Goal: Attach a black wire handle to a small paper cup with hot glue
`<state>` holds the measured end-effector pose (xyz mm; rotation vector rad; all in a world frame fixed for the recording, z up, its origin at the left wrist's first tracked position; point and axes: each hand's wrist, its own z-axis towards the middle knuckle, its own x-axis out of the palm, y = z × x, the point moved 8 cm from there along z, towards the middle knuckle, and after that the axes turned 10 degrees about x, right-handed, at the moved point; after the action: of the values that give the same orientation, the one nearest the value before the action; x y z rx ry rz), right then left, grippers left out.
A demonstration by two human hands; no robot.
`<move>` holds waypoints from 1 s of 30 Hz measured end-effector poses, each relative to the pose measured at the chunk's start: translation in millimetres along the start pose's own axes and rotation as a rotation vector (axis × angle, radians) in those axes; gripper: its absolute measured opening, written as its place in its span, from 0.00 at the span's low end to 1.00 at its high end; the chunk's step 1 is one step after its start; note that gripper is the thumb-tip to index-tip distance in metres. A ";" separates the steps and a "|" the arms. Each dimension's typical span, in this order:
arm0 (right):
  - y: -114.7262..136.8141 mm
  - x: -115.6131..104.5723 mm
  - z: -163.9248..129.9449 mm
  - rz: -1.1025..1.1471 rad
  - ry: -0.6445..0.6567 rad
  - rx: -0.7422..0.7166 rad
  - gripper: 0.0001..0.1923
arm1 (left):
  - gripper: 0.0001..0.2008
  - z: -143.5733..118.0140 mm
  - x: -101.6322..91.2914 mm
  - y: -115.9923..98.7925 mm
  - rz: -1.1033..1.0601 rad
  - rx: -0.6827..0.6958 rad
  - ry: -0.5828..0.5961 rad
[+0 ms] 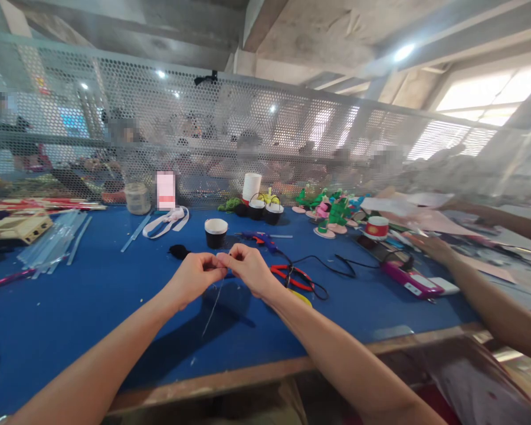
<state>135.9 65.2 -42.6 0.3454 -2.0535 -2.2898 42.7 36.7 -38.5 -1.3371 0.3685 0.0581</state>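
My left hand (197, 275) and my right hand (249, 267) meet above the blue table, both closed in a pinch with their fingertips touching. A thin pale thread (213, 308) hangs down from where the fingertips come together. Whatever else lies between the fingers is too small to make out. Just beyond my hands stands a small black paper cup (216, 234) with a white inside. A fuzzy black piece (179, 252) lies left of it. Behind my right hand rests a blue glue gun (262, 238), and red-handled pliers (294, 276) lie beside my right wrist.
Clear glue sticks (55, 242) and a white ribbon (166, 222) lie on the left. Handled cups (273, 213) and green craft figures (337, 212) stand at the back. Right are a purple device (410, 280) and a co-worker's arm (451, 265). A perforated metal screen (230, 136) rises behind.
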 end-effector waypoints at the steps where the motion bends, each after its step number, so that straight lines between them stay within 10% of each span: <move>1: -0.4 0.7 0.0 0.012 0.020 0.010 0.18 | 0.09 0.2 0.5 0.7 -0.026 -0.010 0.007; 7: 0.5 11.1 -0.4 0.195 0.272 0.041 0.16 | 0.10 -0.2 1.7 8.2 -0.165 -0.115 0.052; 22: -4.8 4.4 3.2 0.156 0.115 0.056 0.19 | 0.11 0.5 -0.6 -0.9 -0.021 -0.024 0.012; 30: -1.8 14.1 1.6 0.375 0.332 0.129 0.18 | 0.13 0.2 -0.2 7.9 -0.209 -0.116 0.061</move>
<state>122.1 64.5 -46.2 0.2914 -1.9090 -1.7596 40.5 38.8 -45.9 -1.4883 0.2789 -0.1377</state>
